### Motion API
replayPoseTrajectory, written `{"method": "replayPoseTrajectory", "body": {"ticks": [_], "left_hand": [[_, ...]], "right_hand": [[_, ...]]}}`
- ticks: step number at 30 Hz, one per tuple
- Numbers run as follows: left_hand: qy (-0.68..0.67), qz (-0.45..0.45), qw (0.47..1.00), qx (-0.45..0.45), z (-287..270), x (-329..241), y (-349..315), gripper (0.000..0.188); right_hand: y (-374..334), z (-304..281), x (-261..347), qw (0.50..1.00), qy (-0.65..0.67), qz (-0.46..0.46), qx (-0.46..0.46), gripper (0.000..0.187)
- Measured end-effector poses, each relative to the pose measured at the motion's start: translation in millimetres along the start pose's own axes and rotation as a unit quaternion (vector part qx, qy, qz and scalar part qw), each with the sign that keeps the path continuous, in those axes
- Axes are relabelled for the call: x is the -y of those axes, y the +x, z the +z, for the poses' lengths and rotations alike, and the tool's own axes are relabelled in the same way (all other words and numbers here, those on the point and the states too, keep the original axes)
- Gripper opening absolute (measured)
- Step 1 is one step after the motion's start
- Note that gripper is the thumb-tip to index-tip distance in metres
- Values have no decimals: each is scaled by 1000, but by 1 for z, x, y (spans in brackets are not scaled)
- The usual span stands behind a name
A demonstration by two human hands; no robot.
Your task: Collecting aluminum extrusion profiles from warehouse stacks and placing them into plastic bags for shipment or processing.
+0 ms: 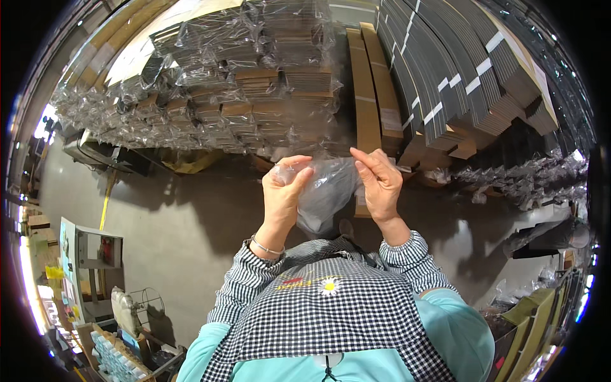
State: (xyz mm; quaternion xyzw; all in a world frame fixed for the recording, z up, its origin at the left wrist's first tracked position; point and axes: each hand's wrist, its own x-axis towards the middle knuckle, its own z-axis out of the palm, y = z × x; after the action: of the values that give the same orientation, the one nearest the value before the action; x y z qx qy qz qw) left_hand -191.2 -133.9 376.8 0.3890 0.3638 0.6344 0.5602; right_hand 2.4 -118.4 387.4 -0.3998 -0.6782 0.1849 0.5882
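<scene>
A clear, thin plastic bag (328, 191) hangs between my two raised hands in front of my chest. My left hand (284, 188) pinches its upper left edge with thumb and fingers. My right hand (379, 181) pinches the upper right edge, fingers pointing up. The bag sags below the hands and looks empty. Both forearms wear black-and-white checked sleeves, and a thin bracelet sits on my left wrist.
Stacks of flat cardboard wrapped in clear film (248, 89) fill the area ahead. Dark flattened boxes with white labels (458, 76) lean at the right beside tan cardboard sheets (372, 89). Grey concrete floor (172, 216) lies below; a small cart with boxes (108, 344) stands at lower left.
</scene>
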Motion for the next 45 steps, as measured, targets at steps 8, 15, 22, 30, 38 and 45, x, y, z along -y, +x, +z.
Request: {"method": "replayPoseTrajectory", "body": {"ticks": [8, 15, 22, 30, 38, 45], "left_hand": [[39, -58, 997, 23, 8, 65, 18, 24], [-154, -242, 955, 74, 26, 95, 1, 35], [19, -254, 935, 248, -35, 149, 5, 35], [561, -81, 688, 454, -50, 326, -25, 22], [588, -50, 703, 396, -34, 308, -5, 25], [529, -33, 718, 451, -45, 309, -16, 18]], "right_hand": [[-18, -4, -20, 907, 380, 182, -18, 20], [-62, -39, -74, 691, 590, 416, 43, 33], [-108, -102, -110, 873, 195, 347, 282, 32], [-241, -119, -260, 774, -247, 327, 482, 26], [-181, -109, -251, 698, -283, 341, 563, 37], [-213, -110, -271, 768, -253, 311, 499, 27]]}}
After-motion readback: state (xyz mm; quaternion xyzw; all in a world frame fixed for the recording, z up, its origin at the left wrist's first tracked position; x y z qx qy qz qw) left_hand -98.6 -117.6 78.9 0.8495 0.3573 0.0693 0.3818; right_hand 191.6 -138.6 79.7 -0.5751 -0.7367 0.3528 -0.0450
